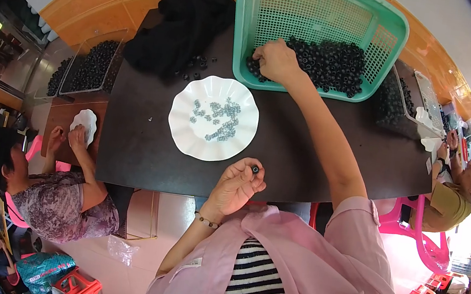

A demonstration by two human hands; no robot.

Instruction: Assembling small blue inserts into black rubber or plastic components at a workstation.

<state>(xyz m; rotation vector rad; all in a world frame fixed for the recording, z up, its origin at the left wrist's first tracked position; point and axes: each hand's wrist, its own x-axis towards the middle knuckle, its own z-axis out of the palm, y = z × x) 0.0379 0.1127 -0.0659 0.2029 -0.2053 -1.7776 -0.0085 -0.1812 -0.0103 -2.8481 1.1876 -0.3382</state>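
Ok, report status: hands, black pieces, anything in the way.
Left hand holding one small black piece. Right hand in green basket, among loose black pieces, grip unclear. White plate of pale bits beyond left hand, nothing visibly blocking.

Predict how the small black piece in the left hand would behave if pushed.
Held in the left hand, the small black piece looks tiny, so probably light. Its round outline suggests it might roll if pushed.

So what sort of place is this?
Probably a small assembly workshop: a green basket of black parts, a white plate of tiny pieces, and a co-worker busy alongside.
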